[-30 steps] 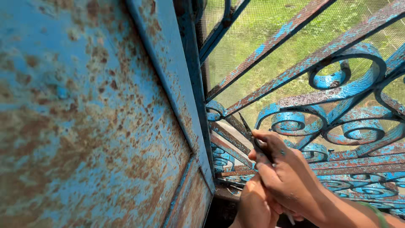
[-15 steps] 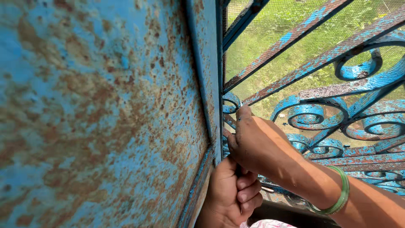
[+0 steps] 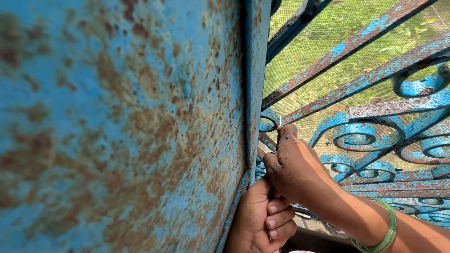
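Both hands crowd the narrow seam where the rusty blue metal panel [image 3: 122, 126] meets the scrollwork grille [image 3: 365, 136].

The right hand [image 3: 293, 168] reaches across, its grip pressed together around a thin, partly hidden tool whose tip [image 3: 280, 122] shows at the forefinger, tight against the panel's upright edge [image 3: 253, 84]. A green bangle [image 3: 384, 232] circles that wrist. Just below, touching it, the left hand [image 3: 262, 222] has its grip curled shut at the panel's lower corner; what it holds is hidden. Little room here: panel edge on one side, blue curls on the other. The paint is flaking and rust-pitted; behind the grille's mesh [image 3: 328, 42] lies sunlit grass.
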